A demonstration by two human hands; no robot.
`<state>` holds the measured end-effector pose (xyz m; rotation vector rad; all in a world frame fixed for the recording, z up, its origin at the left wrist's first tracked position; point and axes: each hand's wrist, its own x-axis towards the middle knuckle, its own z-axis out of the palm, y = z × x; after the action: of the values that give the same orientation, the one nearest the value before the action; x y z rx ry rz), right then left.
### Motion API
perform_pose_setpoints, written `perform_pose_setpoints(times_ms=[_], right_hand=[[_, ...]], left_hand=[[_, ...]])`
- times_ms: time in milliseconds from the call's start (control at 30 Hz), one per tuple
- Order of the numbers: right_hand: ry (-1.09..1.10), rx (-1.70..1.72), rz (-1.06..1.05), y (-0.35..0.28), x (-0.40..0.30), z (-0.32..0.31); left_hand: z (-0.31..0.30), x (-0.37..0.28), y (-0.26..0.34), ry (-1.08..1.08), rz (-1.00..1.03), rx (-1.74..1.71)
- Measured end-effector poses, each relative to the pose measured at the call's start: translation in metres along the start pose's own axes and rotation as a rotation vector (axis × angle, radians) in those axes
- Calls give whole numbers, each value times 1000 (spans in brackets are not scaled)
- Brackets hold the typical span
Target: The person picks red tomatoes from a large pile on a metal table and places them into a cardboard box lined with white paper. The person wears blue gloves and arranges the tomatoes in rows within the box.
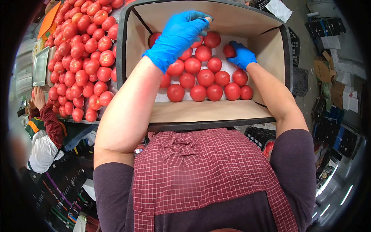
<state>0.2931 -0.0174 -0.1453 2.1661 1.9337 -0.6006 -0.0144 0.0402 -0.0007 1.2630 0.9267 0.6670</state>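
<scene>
Before me stands a black plastic crate lined with brown paper. Several red tomatoes lie on its pale bottom, in rough rows. My right hand, in a blue glove, is down inside near the far right corner, its fingers around a tomato. Over the crate's far left part is my left hand, also blue-gloved, with its fingers bent. A skin-coloured patch shows at one fingertip. Its palm faces away, so I cannot tell whether it holds anything. It partly covers tomatoes below.
Left of the crate, a large heap of tomatoes covers a table. Beyond it are a metal tray and an orange sheet. A co-worker stands at the left. Black crates and cardboard boxes stand at the right.
</scene>
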Motion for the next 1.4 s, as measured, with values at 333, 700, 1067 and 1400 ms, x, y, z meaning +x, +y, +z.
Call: perform_pose_setpoints(times_ms=[333, 700, 1067, 1400], right_hand=[[56, 103, 0, 3, 2, 13], [-40, 1326, -176, -103, -41, -76], [400, 1470, -355, -130, -25, -81], [-262, 439, 73, -72, -12, 21]], left_hand=[[3, -1, -2, -55, -48, -81], [31, -2, -30, 50, -370, -641], [30, 2, -24, 40, -134, -1029], [5, -11, 7, -83, -85, -971]])
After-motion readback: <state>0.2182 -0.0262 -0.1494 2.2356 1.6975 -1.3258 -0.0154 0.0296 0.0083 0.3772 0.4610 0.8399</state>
